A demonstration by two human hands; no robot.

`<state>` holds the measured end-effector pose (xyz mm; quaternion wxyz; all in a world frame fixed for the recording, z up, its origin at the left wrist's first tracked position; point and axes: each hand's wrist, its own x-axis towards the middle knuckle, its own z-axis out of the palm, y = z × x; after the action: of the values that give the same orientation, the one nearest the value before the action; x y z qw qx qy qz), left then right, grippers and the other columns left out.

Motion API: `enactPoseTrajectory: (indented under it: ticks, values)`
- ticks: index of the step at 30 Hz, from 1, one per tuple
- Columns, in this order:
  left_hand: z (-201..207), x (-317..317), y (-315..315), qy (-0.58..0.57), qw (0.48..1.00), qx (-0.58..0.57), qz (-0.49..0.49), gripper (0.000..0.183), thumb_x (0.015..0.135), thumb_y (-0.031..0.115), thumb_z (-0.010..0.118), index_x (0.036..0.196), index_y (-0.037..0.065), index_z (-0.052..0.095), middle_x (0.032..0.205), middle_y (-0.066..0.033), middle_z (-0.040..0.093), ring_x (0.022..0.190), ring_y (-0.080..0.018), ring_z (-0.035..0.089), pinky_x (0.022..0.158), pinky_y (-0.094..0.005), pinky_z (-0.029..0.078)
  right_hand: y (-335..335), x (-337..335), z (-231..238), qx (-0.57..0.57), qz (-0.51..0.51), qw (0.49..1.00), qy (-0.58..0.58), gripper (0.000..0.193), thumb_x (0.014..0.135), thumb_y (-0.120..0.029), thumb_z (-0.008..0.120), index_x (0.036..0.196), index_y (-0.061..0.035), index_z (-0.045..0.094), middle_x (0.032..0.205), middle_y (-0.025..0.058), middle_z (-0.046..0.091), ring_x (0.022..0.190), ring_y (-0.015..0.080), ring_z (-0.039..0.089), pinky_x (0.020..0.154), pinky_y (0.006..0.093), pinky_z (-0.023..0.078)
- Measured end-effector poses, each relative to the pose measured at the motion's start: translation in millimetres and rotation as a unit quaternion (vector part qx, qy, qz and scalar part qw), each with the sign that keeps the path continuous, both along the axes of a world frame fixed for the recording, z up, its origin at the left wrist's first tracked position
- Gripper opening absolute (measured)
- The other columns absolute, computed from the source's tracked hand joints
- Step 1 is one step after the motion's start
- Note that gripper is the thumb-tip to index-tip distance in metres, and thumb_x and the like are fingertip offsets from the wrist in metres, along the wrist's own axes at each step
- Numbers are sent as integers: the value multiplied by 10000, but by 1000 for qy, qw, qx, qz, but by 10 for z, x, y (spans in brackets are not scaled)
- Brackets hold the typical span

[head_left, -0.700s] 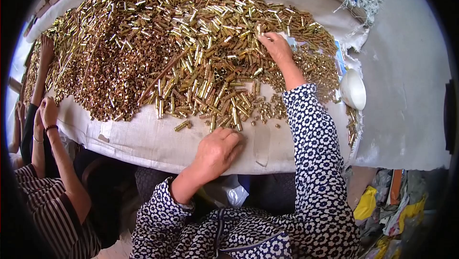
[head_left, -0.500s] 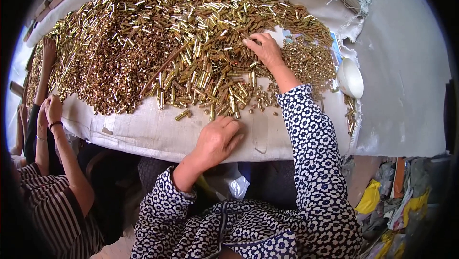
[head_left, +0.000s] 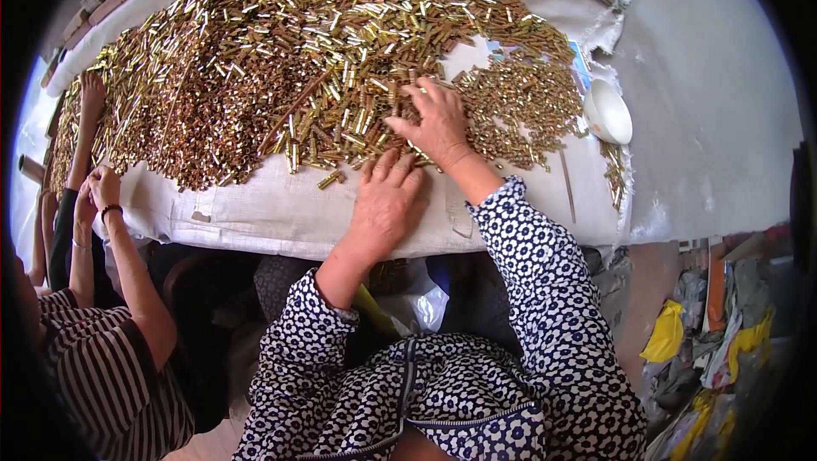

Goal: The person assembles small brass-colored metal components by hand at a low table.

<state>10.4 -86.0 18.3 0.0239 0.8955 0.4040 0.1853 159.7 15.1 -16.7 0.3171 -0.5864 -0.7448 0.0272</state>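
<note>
A wide heap of long brass-coloured metal tubes (head_left: 374, 14) covers much of the cloth-covered table. My right hand (head_left: 439, 125) is over its near middle part, palm down with fingers spread, touching or just above the tubes. Close by on the left, my left hand (head_left: 387, 206) rests at the heap's near edge. Its fingers stretch forward, slightly apart, against the tubes; their tips are partly hidden. Neither hand visibly grips a piece. Short brass-coloured pieces (head_left: 519, 103) form a separate patch right of my right hand. A few loose tubes (head_left: 330, 179) lie left of my left hand.
A white bowl (head_left: 608, 120) stands at the table's right side, near a thin stick (head_left: 568, 186). Another thin rod (head_left: 298, 103) lies across the heap. At the left, a co-worker in a striped top has hands (head_left: 104, 184) together. Cloth scraps (head_left: 715, 333) pile up lower right.
My right hand has moved left and nearer to me, its fingers spreading. My left hand has pushed forward to the heap's edge, where several tubes stuck out before. The view has shifted slightly.
</note>
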Motion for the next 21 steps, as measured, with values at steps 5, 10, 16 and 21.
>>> enactPoseTrajectory:
  ticks: [5,10,16,21]
  values:
    - [-111,-63,-70,28,997,23,64,392,783,255,639,1134,95,572,1243,-69,519,1205,-290,438,1019,-488,301,-286,-246,-44,11,30,995,96,597,804,-468,620,1276,-118,516,1287,145,470,1162,333,441,1012,440,316]
    - [-177,-221,-138,33,995,38,92,406,750,205,650,1139,107,586,1222,-64,552,1206,-298,446,1011,-487,318,-333,-513,-78,16,22,995,96,514,866,-438,546,1273,-126,508,1306,101,477,1193,301,431,1034,430,284]
    - [-157,-238,4,-14,995,27,92,224,791,191,631,999,108,624,1189,-32,576,1203,-285,447,1002,-465,317,20,-629,-19,-14,-53,993,101,457,890,-436,514,1206,-108,551,1270,127,516,1196,326,444,1021,459,315]
    - [-269,-376,65,-9,994,39,105,241,787,208,644,1014,128,633,1203,-30,580,1203,-274,455,1008,-459,317,231,-347,-31,25,-47,990,130,472,834,-440,615,1133,-76,593,1273,190,491,1169,344,461,1004,432,378]
